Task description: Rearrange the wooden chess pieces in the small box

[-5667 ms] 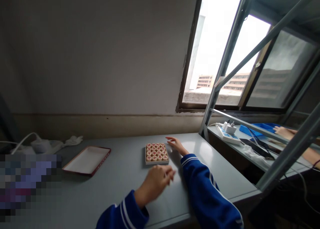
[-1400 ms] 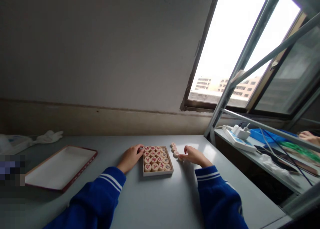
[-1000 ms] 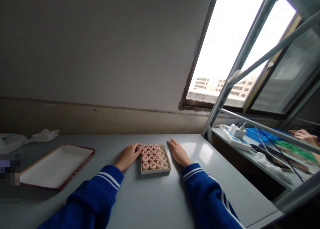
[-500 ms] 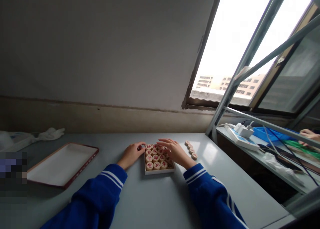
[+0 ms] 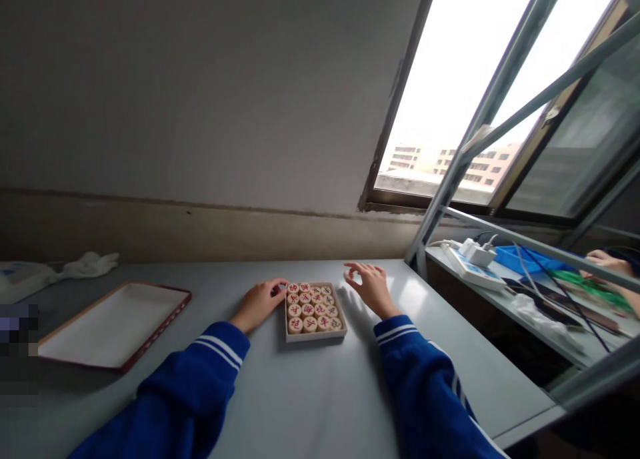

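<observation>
A shallow white box [image 5: 316, 336] on the table holds several round wooden Chinese chess pieces [image 5: 309, 323], with red characters on most and darker ones along the right side. My left hand [image 5: 261, 303] rests at the box's far left corner, its thumb and curled index finger touching the edge. To the right of the box, my right hand [image 5: 373, 289] hovers over the table. Its fingers are spread and a gap shows between thumb and forefinger. I see nothing in it. The place where a short row of loose pieces lay is covered by this hand.
An upturned box lid [image 5: 115, 322] with a dark red rim lies at the left. Behind it is a white crumpled item [image 5: 93, 265]. To the right, beyond a metal frame [image 5: 463, 145], a lower desk carries a power strip [image 5: 475, 269], a blue tray [image 5: 520, 259] and another person's hand [image 5: 603, 262].
My right hand has lifted off the pieces in the box and moved right, uncovering the right-hand columns. My left hand stays at the box corner. The view has shifted slightly.
</observation>
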{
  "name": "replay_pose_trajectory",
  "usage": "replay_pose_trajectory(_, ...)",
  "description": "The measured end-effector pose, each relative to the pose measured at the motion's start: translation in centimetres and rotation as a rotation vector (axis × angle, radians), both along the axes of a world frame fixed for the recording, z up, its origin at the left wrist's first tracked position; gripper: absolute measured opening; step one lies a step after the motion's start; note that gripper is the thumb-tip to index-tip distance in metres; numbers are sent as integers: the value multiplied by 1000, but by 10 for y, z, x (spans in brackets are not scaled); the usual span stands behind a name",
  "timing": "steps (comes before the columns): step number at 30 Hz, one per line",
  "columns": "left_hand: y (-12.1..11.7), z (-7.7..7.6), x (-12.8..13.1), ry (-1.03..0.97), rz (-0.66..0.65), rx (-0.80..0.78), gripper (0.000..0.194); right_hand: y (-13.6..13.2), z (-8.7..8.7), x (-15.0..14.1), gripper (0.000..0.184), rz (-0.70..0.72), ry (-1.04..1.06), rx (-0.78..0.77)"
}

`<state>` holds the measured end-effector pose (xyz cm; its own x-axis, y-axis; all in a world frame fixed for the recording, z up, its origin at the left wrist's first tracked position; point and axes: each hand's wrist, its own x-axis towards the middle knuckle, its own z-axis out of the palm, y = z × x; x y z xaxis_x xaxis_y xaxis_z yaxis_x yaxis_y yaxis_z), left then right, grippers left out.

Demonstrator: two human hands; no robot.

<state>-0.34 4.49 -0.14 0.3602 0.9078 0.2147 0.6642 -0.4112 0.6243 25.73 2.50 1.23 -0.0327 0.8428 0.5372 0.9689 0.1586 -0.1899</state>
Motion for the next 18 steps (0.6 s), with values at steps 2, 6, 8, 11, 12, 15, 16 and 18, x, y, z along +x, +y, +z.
replay_pose_trajectory(2,0,0,0,7,-1,4,29,-2,-4,15,13,-82,-93,-49)
replay_pose_trajectory(6,1,-1,0,2,-4,1,28,-2,-3,21,20,-100,-64,-94)
replay_pose_trajectory(8,2,-2,0,-4,0,-8,29,-4,4,8,27,55,10,-113)
replay_pose_trajectory(11,1,-2,0,0,7,-8,29,-11,14,-22,31,432,76,-241)
replay_pose_trajectory(12,1,-1,0,3,10,-7,28,-14,17,-32,33,525,80,-298)
replay_pose_trajectory(15,-1,0,0,-1,14,-7,28,-22,19,-49,35,579,77,-350)
replay_pose_trajectory(16,-1,0,0,-3,11,-8,28,-23,18,-51,32,550,72,-334)
replay_pose_trajectory(18,-1,0,-1,-11,1,-13,28,-23,16,-51,22,489,62,-292)
